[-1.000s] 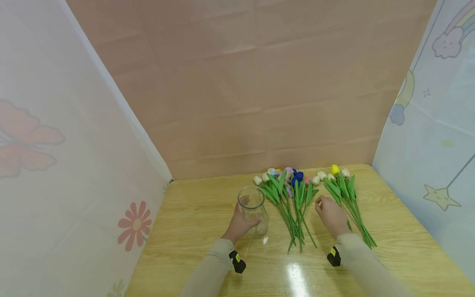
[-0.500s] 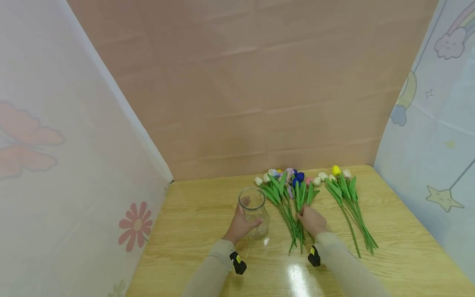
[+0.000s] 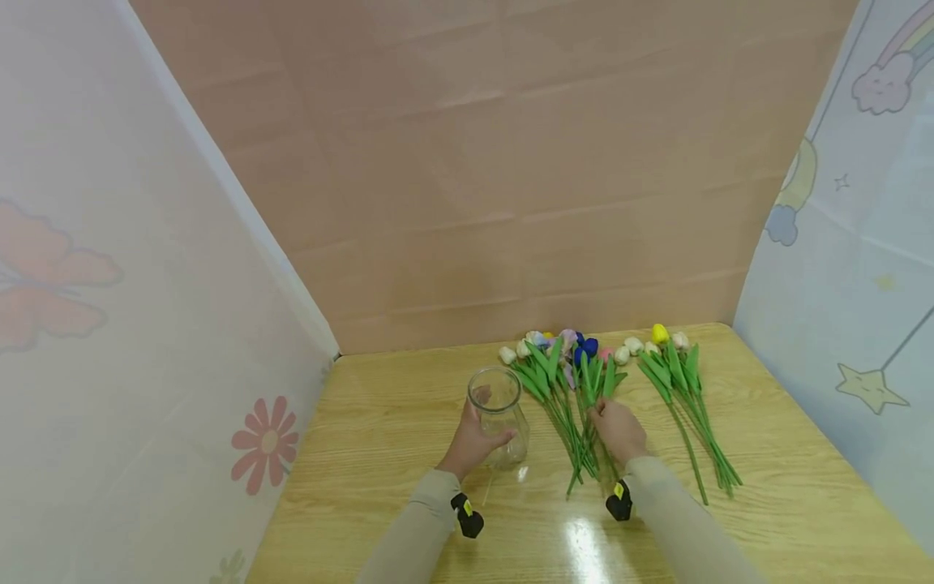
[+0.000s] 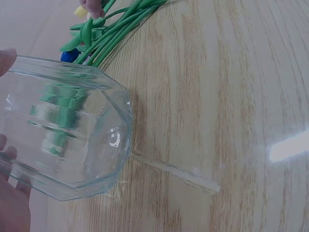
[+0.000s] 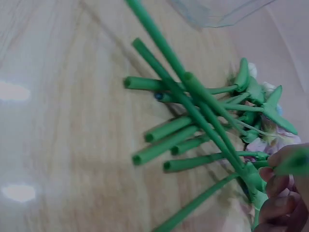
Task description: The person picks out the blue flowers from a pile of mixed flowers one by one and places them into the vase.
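My left hand (image 3: 474,444) holds a clear glass vase (image 3: 514,430) round its side; the vase stands upright on the table. In the left wrist view, the vase's faceted glass (image 4: 104,140) fills the left part, with fingers at its edge. Right of the vase lies a bunch of artificial tulips (image 3: 565,410) with white, lilac, blue and pink heads. My right hand (image 3: 619,430) pinches green tulip stems just below the leaves. In the right wrist view, several cut stem ends (image 5: 164,130) point toward the camera, some lifted; which head belongs to the pinched stems cannot be told.
More tulips (image 3: 689,405), with white and yellow heads, lie to the right of my right hand. A pale strip (image 4: 178,174) lies on the wooden table (image 3: 387,422) by the vase. Fabric walls (image 3: 511,203) enclose the table at the back and both sides.
My right hand has moved left from beside the right-hand tulips to the middle bunch and taken hold of stems there, shifting slightly right since. The left hand and vase stay in place.
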The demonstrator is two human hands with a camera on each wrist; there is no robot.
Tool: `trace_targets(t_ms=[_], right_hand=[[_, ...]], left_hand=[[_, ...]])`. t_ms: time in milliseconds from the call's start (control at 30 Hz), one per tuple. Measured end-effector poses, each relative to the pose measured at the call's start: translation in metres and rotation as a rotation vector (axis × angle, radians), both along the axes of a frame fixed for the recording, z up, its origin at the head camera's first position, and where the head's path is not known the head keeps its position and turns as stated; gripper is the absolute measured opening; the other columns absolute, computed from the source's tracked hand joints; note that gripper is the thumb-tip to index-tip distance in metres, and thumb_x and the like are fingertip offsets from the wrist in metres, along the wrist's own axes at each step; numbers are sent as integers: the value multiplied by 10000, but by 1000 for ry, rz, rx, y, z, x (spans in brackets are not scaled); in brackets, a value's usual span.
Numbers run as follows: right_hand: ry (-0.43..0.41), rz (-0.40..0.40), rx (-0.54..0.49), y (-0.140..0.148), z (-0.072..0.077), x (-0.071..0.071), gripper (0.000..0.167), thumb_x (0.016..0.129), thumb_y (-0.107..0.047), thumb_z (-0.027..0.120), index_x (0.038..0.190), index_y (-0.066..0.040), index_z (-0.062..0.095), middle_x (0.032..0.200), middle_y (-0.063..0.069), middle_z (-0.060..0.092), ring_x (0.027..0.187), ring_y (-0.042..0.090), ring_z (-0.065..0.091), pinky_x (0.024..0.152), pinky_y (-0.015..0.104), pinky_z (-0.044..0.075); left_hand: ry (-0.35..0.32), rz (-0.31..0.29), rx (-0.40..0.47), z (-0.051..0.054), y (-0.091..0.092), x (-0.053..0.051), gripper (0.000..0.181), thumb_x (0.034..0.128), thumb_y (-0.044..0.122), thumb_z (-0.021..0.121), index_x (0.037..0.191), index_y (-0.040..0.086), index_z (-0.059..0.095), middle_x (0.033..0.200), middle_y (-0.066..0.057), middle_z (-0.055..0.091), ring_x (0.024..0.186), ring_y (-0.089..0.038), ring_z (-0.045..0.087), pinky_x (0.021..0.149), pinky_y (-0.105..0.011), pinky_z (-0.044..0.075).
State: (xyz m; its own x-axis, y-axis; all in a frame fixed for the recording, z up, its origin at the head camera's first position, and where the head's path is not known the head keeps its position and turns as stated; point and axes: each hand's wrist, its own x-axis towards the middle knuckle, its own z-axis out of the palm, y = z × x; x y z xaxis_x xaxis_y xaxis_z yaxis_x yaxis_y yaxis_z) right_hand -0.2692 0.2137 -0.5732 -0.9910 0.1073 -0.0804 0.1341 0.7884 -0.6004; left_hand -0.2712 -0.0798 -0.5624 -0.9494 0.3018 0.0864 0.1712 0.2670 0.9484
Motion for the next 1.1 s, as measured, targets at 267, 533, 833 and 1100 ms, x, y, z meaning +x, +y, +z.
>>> trace_targets(t_ms=[267,533,833,1100], right_hand=[[26,-24,-29,2,18,1,308,1020,-246,476,1123,29,566,677,61,580,468,132,411,435,287,348],[54,-30,-55,3,29,-1,303,1027,-275,452,1124,-3,542,694,79,600,447,129,384,421,285,330],[148,-41,-77,3,40,1,409,1035,-395,416,1144,-16,528,773,87,588,483,151,434,439,299,352],[317,-12,-143,2,47,1,443,1030,-438,400,1172,-39,530,751,88,533,500,166,402,451,294,346]], left_hand=[[-15,-5,14,3,-1,2,930,808,388,783,1514,244,194,1567,-107,251,1455,-321,228,1105,-600,281],[3,-6,-5,4,0,2,932,815,385,778,1516,220,187,1564,-111,256,1455,-302,237,1127,-572,269],[19,-14,12,4,0,1,939,826,328,779,1521,136,179,1557,-127,261,1452,-304,245,1135,-571,255],[2,-5,19,2,0,1,905,835,290,775,1519,187,193,1555,-118,262,1451,-316,239,1115,-599,266]])
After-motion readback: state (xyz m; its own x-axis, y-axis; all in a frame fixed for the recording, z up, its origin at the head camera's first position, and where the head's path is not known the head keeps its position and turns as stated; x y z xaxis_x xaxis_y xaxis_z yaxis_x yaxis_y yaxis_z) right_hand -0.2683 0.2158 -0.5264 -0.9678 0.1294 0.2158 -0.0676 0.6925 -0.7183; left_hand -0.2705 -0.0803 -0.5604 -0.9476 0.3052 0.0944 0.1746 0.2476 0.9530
